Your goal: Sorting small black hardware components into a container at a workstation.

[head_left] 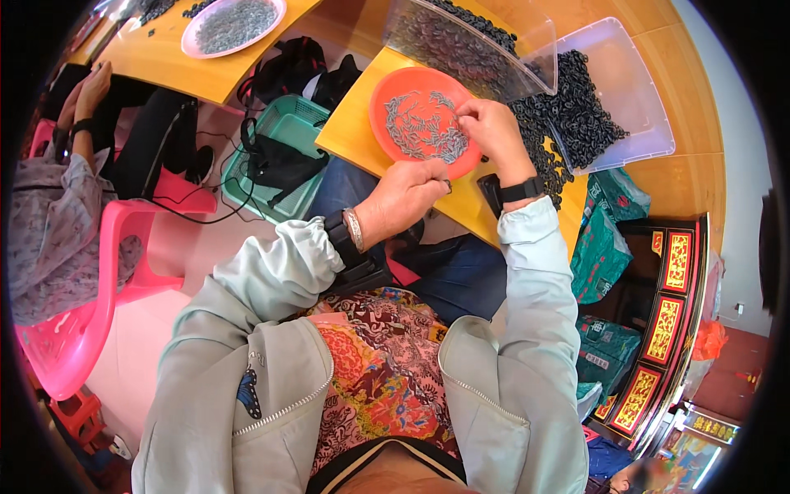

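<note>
On the yellow table is a round orange-red plate (388, 123) with many small grey metal pins (420, 123) spread over it. My left hand (405, 200) is closed at the plate's near edge, with a small dark piece (448, 187) showing at its fingertips. Over the plate's right side, my right hand (496, 136) is closed in a pinch; whatever its fingertips hold is too small to make out. Just right of that hand lies a loose heap of small black parts (539, 136), some with holes through them.
A clear bin (654, 123) lies tipped behind the heap, spilling black parts; another clear bin (535, 70) stands beyond the plate. A green basket (288, 111) holds a black bag. At left, a person (58, 222) sits on a pink chair (107, 272). Green bags (605, 255) stand right of the table.
</note>
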The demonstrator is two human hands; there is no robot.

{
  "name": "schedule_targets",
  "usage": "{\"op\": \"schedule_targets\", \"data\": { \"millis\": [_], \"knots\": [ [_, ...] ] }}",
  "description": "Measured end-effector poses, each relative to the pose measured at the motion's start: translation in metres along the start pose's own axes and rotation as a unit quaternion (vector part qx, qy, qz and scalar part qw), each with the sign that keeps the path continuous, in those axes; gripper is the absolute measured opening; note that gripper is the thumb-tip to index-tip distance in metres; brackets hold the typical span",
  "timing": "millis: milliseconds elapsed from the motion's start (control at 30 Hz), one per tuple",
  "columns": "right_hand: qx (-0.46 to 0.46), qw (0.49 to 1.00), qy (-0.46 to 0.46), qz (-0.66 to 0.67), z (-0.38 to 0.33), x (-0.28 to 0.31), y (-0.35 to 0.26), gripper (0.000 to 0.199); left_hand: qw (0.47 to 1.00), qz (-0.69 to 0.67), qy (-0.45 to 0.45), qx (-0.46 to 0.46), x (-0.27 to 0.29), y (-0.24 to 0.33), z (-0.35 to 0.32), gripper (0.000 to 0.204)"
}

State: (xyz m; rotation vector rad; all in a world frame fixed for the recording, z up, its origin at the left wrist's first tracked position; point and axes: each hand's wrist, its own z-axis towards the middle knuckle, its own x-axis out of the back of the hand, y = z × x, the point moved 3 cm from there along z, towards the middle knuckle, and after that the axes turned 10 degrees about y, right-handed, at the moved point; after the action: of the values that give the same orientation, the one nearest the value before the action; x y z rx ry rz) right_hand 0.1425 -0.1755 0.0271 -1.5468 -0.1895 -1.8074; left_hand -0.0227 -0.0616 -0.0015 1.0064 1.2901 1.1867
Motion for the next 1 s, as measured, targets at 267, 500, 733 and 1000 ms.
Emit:
{"op": "schedule_targets", "data": {
  "millis": [267,500,733,1000],
  "knots": [
    [0.004,0.999,-0.032,0.023,0.013,-0.002,-0.008,0.016,0.999,0.034,-0.007,-0.031,-0.001,0.005,-0.003,0.013],
    [-0.028,0.994,-0.08,0.066,0.031,-0.021,-0.027,0.013,0.998,0.055,0.007,-0.043,-0.001,0.003,0.0,0.013],
    [0.01,0.997,-0.074,0.019,0.035,-0.025,-0.032,0.012,0.997,0.062,0.021,-0.038,-0.002,0.01,0.0,0.015],
    [0.022,0.993,-0.117,-0.019,0.035,-0.027,-0.044,0.013,0.997,0.052,0.028,-0.043,-0.001,0.008,0.001,0.015]
  ]
}}
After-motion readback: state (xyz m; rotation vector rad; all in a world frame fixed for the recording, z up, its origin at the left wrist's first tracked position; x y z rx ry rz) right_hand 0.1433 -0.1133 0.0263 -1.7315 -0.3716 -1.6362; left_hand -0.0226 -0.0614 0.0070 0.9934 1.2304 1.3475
